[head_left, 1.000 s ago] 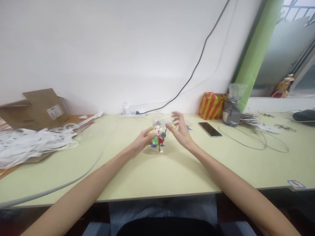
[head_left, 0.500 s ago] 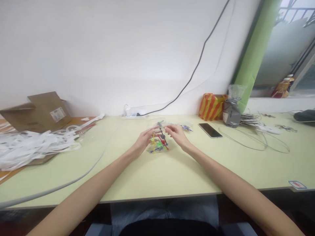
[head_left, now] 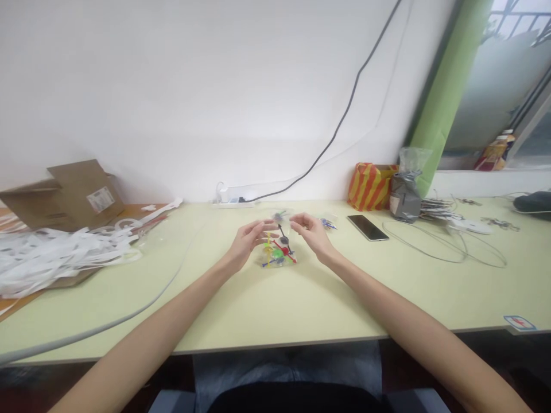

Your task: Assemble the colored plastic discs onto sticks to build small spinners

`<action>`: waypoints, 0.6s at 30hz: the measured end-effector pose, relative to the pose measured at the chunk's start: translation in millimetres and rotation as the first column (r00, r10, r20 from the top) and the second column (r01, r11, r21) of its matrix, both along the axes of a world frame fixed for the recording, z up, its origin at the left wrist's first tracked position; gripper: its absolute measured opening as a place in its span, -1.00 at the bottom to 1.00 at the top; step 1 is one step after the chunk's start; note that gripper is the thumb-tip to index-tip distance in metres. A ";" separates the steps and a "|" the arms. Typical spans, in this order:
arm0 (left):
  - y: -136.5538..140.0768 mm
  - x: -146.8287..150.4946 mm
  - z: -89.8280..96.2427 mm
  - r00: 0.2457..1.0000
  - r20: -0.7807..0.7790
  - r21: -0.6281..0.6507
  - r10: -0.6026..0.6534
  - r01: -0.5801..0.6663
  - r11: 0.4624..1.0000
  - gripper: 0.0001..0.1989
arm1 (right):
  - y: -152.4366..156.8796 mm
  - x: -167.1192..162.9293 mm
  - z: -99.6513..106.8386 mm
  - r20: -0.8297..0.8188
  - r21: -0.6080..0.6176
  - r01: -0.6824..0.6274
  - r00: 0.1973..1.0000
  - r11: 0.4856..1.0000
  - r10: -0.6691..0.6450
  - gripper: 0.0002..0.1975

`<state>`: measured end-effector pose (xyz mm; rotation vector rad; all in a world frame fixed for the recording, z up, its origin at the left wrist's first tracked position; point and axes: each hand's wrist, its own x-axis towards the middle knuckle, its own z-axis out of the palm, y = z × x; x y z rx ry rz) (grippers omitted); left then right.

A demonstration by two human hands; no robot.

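Observation:
A clear plastic bag (head_left: 279, 261) of small coloured plastic pieces lies on the table between my hands. Black, red, green, yellow and blue parts show in it, some shaped like pointers with round hubs. My left hand (head_left: 246, 243) is at the bag's left side, fingers stretched out and apart toward its top. On the right, my right hand (head_left: 313, 234) has thumb and fingers pinched at the bag's upper right, seemingly on its clear film. Just beyond the hands lies another small clear packet (head_left: 279, 215). A packet with blue pieces (head_left: 329, 223) rests past my right hand.
A phone (head_left: 368, 228) lies to the right, near a striped bag (head_left: 371, 186) and a grey package (head_left: 404, 198). Loose thin cable (head_left: 465, 252) curls farther right. On the left are a cardboard box (head_left: 71, 198), white strips (head_left: 64, 252) and a thick grey cable (head_left: 129, 315).
My left hand has drawn back a little to the left, its fingers more spread. The right hand has shifted slightly. The coloured pieces now lie flatter and show more fully.

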<state>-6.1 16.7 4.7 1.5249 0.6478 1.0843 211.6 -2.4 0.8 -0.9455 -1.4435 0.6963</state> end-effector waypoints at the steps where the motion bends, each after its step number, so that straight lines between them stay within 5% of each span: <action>1: -0.7 -0.3 0.8 1.000 -0.007 0.016 0.009 -0.009 1.000 -0.51 | 0.5 0.3 -0.3 0.003 0.012 -0.007 1.000 1.000 0.007 -0.71; 6: -1.4 -1.7 3.4 0.996 -0.031 0.100 0.089 -0.085 0.991 -0.56 | 2.5 1.3 -0.6 0.014 0.040 0.021 1.000 0.999 -0.022 -0.69; 18: -0.8 -1.5 3.3 0.988 0.004 0.059 0.157 -0.157 0.986 -0.57 | 2.9 2.4 -1.3 -0.032 0.057 -0.014 0.999 0.998 0.016 -0.72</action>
